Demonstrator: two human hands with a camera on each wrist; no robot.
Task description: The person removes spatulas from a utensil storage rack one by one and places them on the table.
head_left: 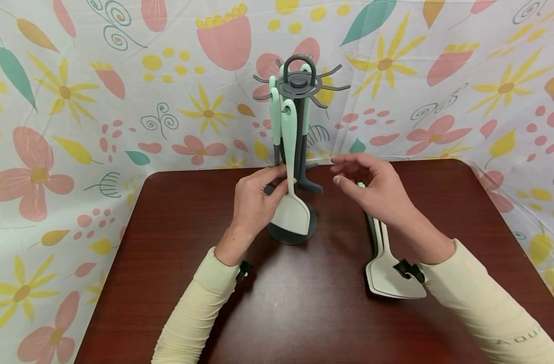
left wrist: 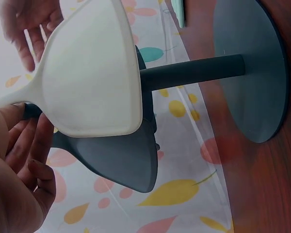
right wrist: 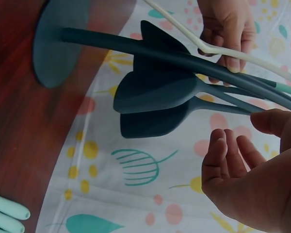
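A dark grey utensil rack (head_left: 289, 236) stands on the table, with hooks fanning out around its top. From a front hook hangs a cream spatula (head_left: 291, 215) with a mint handle, its blade facing me. My left hand (head_left: 258, 197) pinches it at the neck, between thumb and fingers. Behind it, dark grey utensils with flat heads (right wrist: 157, 92) hang around the pole; the right wrist view shows them side by side. My right hand (head_left: 372, 187) hovers right of the rack, its fingers loosely bent and holding nothing.
More spatulas (head_left: 392, 278) lie stacked on the table at the right, cream ones over a dark one, partly under my right forearm. The brown table (head_left: 176, 253) meets a flower-printed cloth (head_left: 204, 101) at its back edge. Several hooks on the rack's right carry nothing.
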